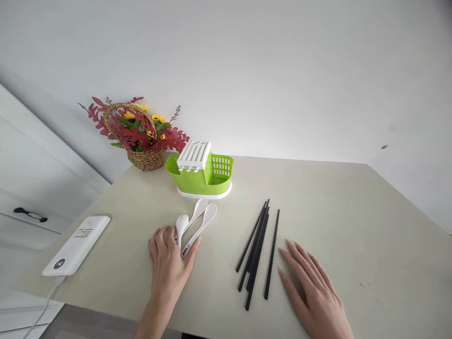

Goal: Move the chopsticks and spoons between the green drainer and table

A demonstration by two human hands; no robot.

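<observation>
The left hand [169,266] sits palm down, thumb and fingers parted on either side of spoon handles; whether the fingertips press on them I cannot tell. The right hand [312,294], at about four o'clock from it, lies flat with relaxed, spread fingers and holds nothing.

Three white spoons [209,215] lie at one o'clock from the left hand's knuckles, bowls fanned away and handle ends partly hidden by the fingers. They look light, stiff and glossy, so they would probably slide over one another; if ceramic, they could chip when dropped. The handles, just below the bowls, seem the surest place to pinch.

At ten o'clock from the right hand lies a single black chopstick [272,254], with a loose bundle of black chopsticks [259,254] beyond it. They appear slim, rigid and apt to roll or slip; a grip near the middle would balance them.

Farther out on the desk [335,202], a green caddy [192,181] stands at twelve from the spoons, a flower basket [146,159] at ten, and a white device [76,246] at eight.
</observation>
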